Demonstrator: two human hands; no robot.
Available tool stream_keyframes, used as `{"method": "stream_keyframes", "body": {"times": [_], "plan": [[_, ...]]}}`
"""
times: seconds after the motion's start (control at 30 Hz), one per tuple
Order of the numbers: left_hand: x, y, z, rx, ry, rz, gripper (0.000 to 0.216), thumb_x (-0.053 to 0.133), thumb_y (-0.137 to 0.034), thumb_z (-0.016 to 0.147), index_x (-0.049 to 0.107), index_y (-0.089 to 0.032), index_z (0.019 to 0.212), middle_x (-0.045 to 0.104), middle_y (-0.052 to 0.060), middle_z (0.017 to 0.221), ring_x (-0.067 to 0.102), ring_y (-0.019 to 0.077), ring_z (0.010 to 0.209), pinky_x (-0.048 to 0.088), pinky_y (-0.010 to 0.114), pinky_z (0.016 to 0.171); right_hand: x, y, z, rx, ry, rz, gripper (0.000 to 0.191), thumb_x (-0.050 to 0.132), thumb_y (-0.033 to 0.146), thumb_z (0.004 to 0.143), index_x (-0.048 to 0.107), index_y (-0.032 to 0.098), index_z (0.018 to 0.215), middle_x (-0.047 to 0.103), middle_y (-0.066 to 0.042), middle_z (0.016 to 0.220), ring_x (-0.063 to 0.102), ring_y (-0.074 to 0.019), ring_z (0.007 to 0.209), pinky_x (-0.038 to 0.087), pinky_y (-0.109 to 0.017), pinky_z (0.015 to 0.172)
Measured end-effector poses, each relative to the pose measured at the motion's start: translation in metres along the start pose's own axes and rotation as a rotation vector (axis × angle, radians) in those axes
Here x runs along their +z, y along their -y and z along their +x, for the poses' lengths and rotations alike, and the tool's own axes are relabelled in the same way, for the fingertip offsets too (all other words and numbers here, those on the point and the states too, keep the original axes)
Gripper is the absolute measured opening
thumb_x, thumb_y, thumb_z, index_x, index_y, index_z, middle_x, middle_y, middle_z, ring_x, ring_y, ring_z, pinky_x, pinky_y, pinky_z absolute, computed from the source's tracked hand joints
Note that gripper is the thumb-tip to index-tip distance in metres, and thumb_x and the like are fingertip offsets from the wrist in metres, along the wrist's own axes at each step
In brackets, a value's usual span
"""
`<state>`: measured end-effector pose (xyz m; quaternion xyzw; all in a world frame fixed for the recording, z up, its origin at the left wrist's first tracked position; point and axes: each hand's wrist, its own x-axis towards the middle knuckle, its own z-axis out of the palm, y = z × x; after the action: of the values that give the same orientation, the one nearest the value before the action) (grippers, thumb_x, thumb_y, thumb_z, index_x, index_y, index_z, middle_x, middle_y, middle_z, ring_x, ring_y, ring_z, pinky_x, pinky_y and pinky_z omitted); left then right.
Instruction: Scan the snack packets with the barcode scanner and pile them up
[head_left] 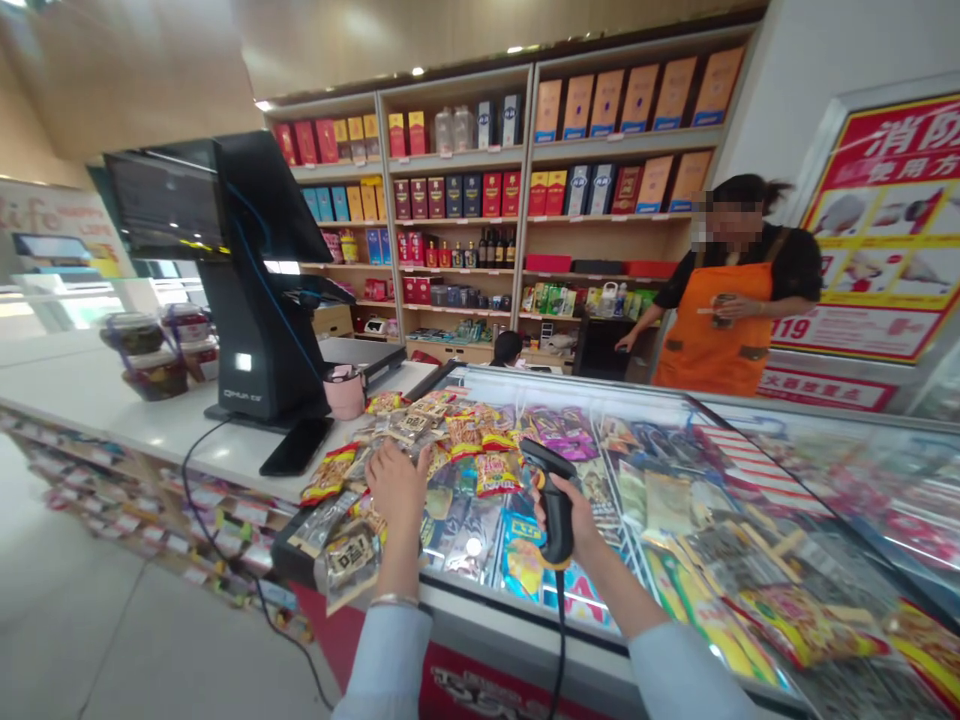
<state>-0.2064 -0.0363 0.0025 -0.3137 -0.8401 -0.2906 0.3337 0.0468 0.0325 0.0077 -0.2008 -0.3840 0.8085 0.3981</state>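
My right hand [576, 515] is wrapped round the handle of a black barcode scanner [556, 500], held upright above the glass-topped freezer with its cord hanging down. My left hand [397, 482] lies over a pile of snack packets, fingers forward and thumb apart; its fingertips partly blend with the packets. Beside it is a red and yellow snack bag [328, 474]. Nearer to me, a clear and brown snack packet [351, 560] overhangs the freezer's edge. Another red and yellow snack bag [498, 474] sits just left of the scanner's head.
Left of the freezer [517, 625] stands a checkout screen [255, 300], with a black phone [297, 446] and a pink cup [345, 392] close by. More snack bags [810, 620] lie at the right. A person in an orange apron [712, 325] stands behind the freezer, near stocked shelves [457, 160].
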Motion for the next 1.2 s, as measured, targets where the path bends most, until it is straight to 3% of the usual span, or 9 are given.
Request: {"method": "stream_keyframes", "body": {"times": [0.27, 0.43, 0.63, 0.83, 0.93, 1.07, 1.2], "plan": [[-0.011, -0.004, -0.001, 0.042, 0.056, 0.11, 0.064, 0.042, -0.057, 0.082, 0.056, -0.003, 0.115, 0.061, 0.02, 0.096, 0.053, 0.0351, 0.098, 0.04, 0.047, 0.086, 0.002, 0.003, -0.004, -0.001, 0.006, 0.025, 0.027, 0.066, 0.041, 0.07, 0.061, 0.016, 0.079, 0.056, 0.002, 0.06, 0.048, -0.0087, 0.04, 0.041, -0.02, 0.035], [-0.013, -0.013, -0.003, 0.172, 0.047, -0.039, 0.056, 0.056, -0.047, 0.078, 0.057, -0.008, 0.117, 0.061, 0.016, 0.099, 0.055, 0.0307, 0.096, 0.041, 0.045, 0.091, 0.003, 0.001, -0.003, 0.022, 0.008, 0.004, 0.029, 0.065, 0.044, 0.071, 0.062, 0.016, 0.079, 0.056, 0.001, 0.06, 0.047, -0.0088, 0.039, 0.04, -0.021, 0.035], [-0.008, -0.022, -0.011, 0.317, 0.148, -0.356, 0.046, 0.052, -0.025, 0.084, 0.047, -0.019, 0.129, 0.058, 0.012, 0.116, 0.064, 0.0205, 0.082, 0.048, 0.028, 0.061, 0.007, -0.004, -0.007, 0.034, 0.065, -0.088, 0.032, 0.065, 0.047, 0.076, 0.063, 0.016, 0.079, 0.059, 0.0, 0.061, 0.05, -0.0087, 0.042, 0.043, -0.021, 0.039], [0.001, -0.015, -0.013, 0.241, -0.087, -0.62, 0.039, 0.054, -0.037, 0.085, 0.047, -0.019, 0.119, 0.06, 0.012, 0.111, 0.062, 0.0233, 0.1, 0.052, 0.033, 0.076, 0.01, -0.003, -0.013, 0.062, 0.14, -0.094, 0.036, 0.064, 0.052, 0.077, 0.063, 0.016, 0.081, 0.06, -0.001, 0.064, 0.05, -0.0099, 0.045, 0.045, -0.022, 0.042], [0.007, -0.01, -0.015, 0.126, -0.144, -0.705, 0.041, 0.057, -0.046, 0.082, 0.046, -0.018, 0.11, 0.062, 0.01, 0.102, 0.065, 0.0223, 0.092, 0.053, 0.035, 0.074, 0.014, 0.001, -0.017, 0.063, 0.19, -0.077, 0.038, 0.066, 0.054, 0.075, 0.062, 0.018, 0.084, 0.058, 0.0, 0.062, 0.051, -0.0107, 0.047, 0.046, -0.023, 0.044], [0.011, -0.006, -0.017, 0.08, -0.164, -0.648, 0.036, 0.056, -0.05, 0.08, 0.049, -0.017, 0.094, 0.063, 0.009, 0.088, 0.065, 0.0209, 0.078, 0.051, 0.034, 0.069, 0.017, 0.003, -0.02, 0.062, 0.195, -0.073, 0.041, 0.065, 0.057, 0.074, 0.06, 0.018, 0.082, 0.056, 0.001, 0.058, 0.048, -0.0102, 0.043, 0.045, -0.023, 0.043], [0.01, -0.002, -0.016, 0.153, -0.22, -0.533, 0.03, 0.057, -0.049, 0.081, 0.048, -0.02, 0.077, 0.061, 0.006, 0.077, 0.063, 0.0202, 0.074, 0.048, 0.031, 0.065, 0.015, 0.003, -0.019, 0.06, 0.166, -0.078, 0.043, 0.063, 0.06, 0.074, 0.058, 0.017, 0.078, 0.053, 0.002, 0.052, 0.045, -0.0095, 0.04, 0.043, -0.022, 0.041]]}}
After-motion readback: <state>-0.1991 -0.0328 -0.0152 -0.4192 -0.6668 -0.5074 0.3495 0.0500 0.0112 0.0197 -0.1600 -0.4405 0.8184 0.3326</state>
